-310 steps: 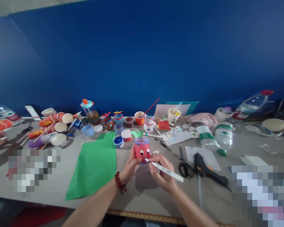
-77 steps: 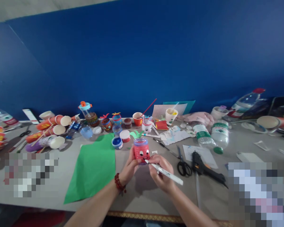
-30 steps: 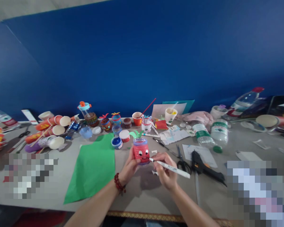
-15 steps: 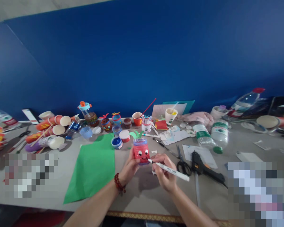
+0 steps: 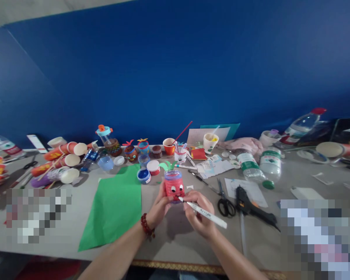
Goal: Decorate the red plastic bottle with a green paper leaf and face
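Note:
A red-painted plastic cup (image 5: 174,186) with googly eyes, a blue rim and green paper leaves is held upright above the table. My left hand (image 5: 161,202) is closed around its left side, thumb at the lower front. Between the fingers of my right hand (image 5: 200,214) is a white marker (image 5: 207,215) with lettering on its barrel. Its tip meets the cup's front just below the eyes, where a small dark mouth line shows in part. The cup's back and base are partly hidden.
Green paper (image 5: 116,212) lies to the left, with a blue paint pot (image 5: 144,176) behind it. Black scissors (image 5: 226,206) and a glue gun (image 5: 251,208) rest on the right. Decorated cups, paper cups and plastic bottles (image 5: 270,165) line the back by the blue wall (image 5: 175,77).
My right hand and the marker have shifted slightly left, the tip moving along the lower front of the cup. My left hand and the cup stay nearly still.

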A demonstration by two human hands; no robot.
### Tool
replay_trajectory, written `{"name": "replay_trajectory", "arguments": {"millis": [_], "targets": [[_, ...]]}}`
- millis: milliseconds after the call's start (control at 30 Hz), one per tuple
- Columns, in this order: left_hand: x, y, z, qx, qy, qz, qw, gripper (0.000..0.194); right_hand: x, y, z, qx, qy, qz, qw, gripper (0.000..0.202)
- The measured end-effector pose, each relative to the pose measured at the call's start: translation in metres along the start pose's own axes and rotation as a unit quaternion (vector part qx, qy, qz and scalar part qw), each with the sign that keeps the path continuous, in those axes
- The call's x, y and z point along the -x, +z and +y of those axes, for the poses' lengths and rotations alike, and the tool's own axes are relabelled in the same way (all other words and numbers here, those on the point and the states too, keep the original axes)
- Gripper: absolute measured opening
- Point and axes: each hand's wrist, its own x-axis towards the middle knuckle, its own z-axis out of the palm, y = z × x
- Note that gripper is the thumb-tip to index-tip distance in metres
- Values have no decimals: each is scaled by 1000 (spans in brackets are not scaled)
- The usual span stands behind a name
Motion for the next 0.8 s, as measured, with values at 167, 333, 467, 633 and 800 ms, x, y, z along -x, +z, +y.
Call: {"name": "replay_trajectory", "arguments": {"millis": [167, 333, 467, 633, 800], "targets": [[-1, -3, -3, 5, 2, -6, 1000, 52, 0, 0, 1, 16, 2, 0, 1000, 16], [0, 0, -1, 10, -3, 3, 1000, 57, 1, 0, 2, 8, 11, 0, 1000, 15], [0, 2, 1, 12, -5, 6, 1000, 60, 1, 0, 1, 1, 14, 0, 1000, 14], [1, 0, 1, 12, -12, 1, 1000, 65, 2, -1, 0, -26, 39, 22, 999, 14], [0, 1, 0, 9, -3, -3, 1000, 59, 2, 0, 0, -18, 32, 11, 999, 10]]}}
